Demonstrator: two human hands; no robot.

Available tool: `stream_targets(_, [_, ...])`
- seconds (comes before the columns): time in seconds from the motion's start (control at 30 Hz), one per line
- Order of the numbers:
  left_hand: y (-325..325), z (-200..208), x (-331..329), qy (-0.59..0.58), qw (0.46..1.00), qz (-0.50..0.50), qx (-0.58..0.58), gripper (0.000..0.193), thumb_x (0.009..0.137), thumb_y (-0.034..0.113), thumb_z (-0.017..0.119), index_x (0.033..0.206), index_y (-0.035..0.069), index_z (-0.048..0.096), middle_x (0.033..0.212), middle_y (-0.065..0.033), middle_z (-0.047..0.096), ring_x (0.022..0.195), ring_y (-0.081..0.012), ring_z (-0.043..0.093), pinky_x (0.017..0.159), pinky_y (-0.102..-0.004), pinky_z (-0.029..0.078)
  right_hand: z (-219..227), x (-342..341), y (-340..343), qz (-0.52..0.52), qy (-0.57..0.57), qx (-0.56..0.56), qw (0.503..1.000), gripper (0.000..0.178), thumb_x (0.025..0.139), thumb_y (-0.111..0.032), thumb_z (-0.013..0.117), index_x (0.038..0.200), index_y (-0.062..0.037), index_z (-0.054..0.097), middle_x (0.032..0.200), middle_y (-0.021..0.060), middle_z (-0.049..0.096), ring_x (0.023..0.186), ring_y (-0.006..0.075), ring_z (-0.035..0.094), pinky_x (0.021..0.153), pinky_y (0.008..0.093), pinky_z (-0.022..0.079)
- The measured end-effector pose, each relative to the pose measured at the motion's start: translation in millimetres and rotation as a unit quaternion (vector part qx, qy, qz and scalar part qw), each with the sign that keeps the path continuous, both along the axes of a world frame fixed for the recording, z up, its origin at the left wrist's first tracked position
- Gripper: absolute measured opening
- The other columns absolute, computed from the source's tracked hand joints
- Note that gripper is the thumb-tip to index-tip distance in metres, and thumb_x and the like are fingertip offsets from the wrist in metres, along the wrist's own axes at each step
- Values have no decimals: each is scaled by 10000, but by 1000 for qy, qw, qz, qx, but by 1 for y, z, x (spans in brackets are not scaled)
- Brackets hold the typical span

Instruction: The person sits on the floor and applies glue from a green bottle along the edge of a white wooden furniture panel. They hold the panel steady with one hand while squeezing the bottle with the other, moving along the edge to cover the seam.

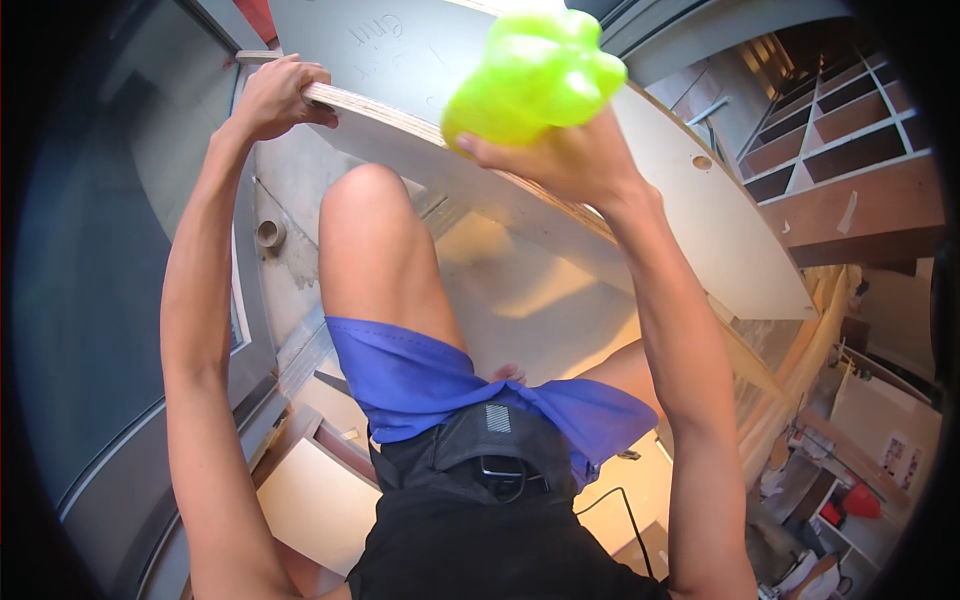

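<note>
My left hand (280, 98) is wrapped over the raw plywood edge of a large white panel (375, 55), near its left corner. Pencil-like marks show faintly on the panel's upper face. In my right hand (578, 162) is a bright lime-green plastic bottle (535, 78), its lobed base turned up and away from me. The bottle is slightly blurred and hides part of the panel behind it. My right wrist passes above the panel's near edge; whether the hand touches the panel, I cannot tell.
Below the panel, my bent knee (372, 205) is close to its near edge. A small round cup-like object (270, 234) is on the floor to the left, beside a dark glazed door (95, 250). Shelving with compartments (835, 125) stands far right, above assorted clutter (850, 490).
</note>
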State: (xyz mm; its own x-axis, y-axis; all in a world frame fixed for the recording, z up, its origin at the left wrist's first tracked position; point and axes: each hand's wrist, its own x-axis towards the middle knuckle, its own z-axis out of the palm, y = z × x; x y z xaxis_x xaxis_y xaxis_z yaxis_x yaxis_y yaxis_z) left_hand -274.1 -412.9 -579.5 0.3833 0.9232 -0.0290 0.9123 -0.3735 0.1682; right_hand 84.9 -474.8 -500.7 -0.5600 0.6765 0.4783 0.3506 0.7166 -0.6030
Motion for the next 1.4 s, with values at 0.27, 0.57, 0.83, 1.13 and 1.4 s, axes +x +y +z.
stream_targets(0.27, [-5,1,-1,6,1000,10,-8,367,713,399,923,879,121,752,897,-59,722,994,-317,649,853,-476,514,18,29,-6,31,-82,5,996,295,775,-192,803,1042,-75,756,903,113,764,725,309,676,727,382,580])
stream_targets(0.57, [-3,3,2,-15,1000,13,-5,340,715,389,927,894,136,788,853,-74,733,912,-330,670,850,-485,524,19,65,-21,9,-82,10,997,297,777,-177,788,1042,-65,718,997,119,711,903,326,652,865,407,557])
stream_targets(0.83, [4,3,5,-13,1000,-7,-7,342,713,398,925,887,139,786,851,-61,734,972,-316,655,933,-471,525,4,35,-11,29,-36,16,999,348,761,-206,808,1078,-77,739,967,115,733,814,337,650,784,387,574])
stream_targets(1.13, [0,7,10,-4,999,22,-24,332,681,350,943,879,141,776,837,-19,704,955,-275,599,862,-442,510,6,56,-16,29,-46,-5,998,380,762,-197,799,1115,-73,732,1056,126,733,865,346,656,821,396,582])
stream_targets(1.4, [1,5,4,-2,999,20,-27,350,697,408,933,861,144,773,842,-41,727,956,-323,643,914,-470,506,22,75,-21,31,-87,-33,995,311,755,-169,795,1039,-63,725,1071,123,722,919,346,643,858,420,562])
